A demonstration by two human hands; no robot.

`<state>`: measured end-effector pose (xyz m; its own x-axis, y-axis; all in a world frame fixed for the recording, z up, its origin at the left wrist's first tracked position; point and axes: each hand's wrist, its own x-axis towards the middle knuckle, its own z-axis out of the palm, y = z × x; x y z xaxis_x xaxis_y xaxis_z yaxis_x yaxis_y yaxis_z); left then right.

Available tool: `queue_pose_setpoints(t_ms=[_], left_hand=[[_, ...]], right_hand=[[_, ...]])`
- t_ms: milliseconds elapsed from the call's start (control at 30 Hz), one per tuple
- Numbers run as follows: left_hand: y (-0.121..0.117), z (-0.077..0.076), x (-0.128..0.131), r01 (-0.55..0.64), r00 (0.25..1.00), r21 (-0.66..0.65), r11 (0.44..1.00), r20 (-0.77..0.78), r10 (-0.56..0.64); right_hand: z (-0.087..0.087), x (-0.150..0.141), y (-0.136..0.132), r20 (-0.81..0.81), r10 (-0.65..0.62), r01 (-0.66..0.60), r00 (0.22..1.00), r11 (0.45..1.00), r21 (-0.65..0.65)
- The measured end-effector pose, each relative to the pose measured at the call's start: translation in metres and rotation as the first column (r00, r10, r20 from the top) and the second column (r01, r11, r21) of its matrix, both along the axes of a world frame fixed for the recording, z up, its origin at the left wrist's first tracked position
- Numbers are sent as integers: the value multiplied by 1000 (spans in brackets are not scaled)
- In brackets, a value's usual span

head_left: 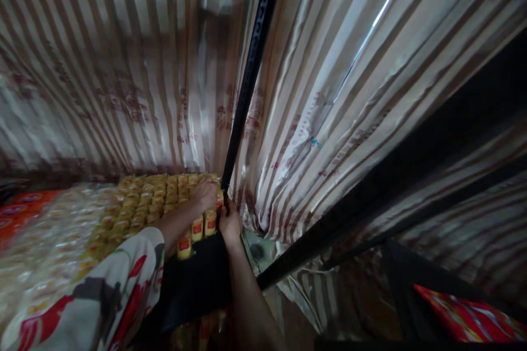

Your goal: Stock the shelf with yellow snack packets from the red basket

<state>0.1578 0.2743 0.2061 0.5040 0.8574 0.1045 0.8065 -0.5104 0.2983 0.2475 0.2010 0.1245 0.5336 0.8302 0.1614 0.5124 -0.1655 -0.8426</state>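
Note:
Rows of small yellow bottles (140, 200) with red labels stand packed on a dark shelf (193, 279). My left hand (205, 193), from a floral sleeve, rests closed on the tops of the bottles at the right end of the rows. My right hand (229, 223) is closed at the foot of the black metal shelf post (251, 71), beside the nearest bottles (197, 227). Whether it grips the post or a bottle is unclear in the dim, blurred view.
A striped shiny curtain (349, 93) hangs behind and to the right of the post. Clear-wrapped packs (45, 236) and orange packets (24, 203) lie at the left. A black shelf rail (370, 197) runs diagonally right, with a red packet (465, 318) below it.

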Motion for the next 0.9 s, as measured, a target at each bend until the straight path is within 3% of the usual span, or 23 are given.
queue_pose_setpoints(t_ms=[233,500,700,900], left_hand=[[-1,1,5,-14,997,3,1000,-81,14],[-3,2,9,1,996,2,1000,-91,-1],[-1,2,9,8,996,-45,999,-87,-12],[-1,0,10,-3,998,-41,999,-59,0]], right_hand=[[-4,-5,-21,29,77,-78,997,995,59],[-17,-2,-13,48,145,-149,988,985,88],[-17,-1,-13,-11,216,-215,976,975,57],[-21,2,-13,-5,174,-173,985,983,56]])
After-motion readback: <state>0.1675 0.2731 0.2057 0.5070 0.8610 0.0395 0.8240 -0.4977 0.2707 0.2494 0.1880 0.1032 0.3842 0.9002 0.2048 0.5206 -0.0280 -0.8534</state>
